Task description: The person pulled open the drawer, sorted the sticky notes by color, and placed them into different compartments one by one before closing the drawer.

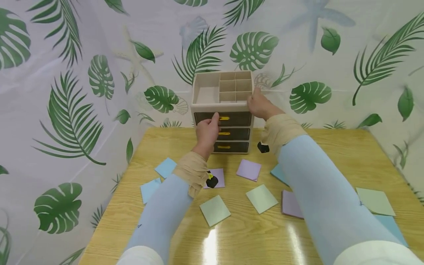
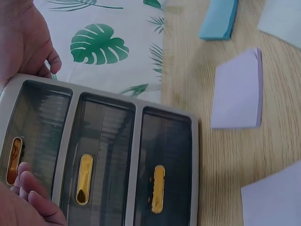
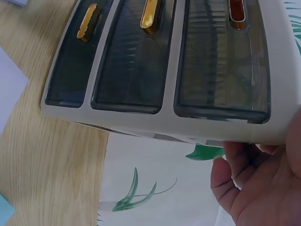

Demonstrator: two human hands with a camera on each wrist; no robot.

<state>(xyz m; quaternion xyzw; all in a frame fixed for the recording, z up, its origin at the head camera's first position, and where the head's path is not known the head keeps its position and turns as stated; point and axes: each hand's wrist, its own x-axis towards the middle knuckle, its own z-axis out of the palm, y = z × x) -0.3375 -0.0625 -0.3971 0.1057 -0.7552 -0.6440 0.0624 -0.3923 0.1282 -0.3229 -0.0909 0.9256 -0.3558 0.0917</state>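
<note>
A beige desktop drawer organizer [image 1: 207, 108] stands at the back of the table, with three dark see-through drawers in front. Its open top has one large compartment and several small ones. My right hand [image 1: 261, 105] grips the upper right side, its fingers [image 3: 225, 183] reaching round the side wall. At the top drawer, my left hand [image 1: 207, 133] has its thumb pointing up and its fingers bent loosely. The left fingertips [image 2: 35, 188] are right at the lower end of the top drawer's gold handle [image 2: 14, 157] in the left wrist view. All three drawers appear closed.
Sticky-note pads lie about the wooden table [image 1: 238, 235]: purple [image 1: 249, 170], green [image 1: 214, 210] and blue [image 1: 165, 168] among them. More pads [image 1: 375, 201] lie beside and under the right forearm. A leaf-print cloth [image 1: 126, 33] hangs behind the organizer.
</note>
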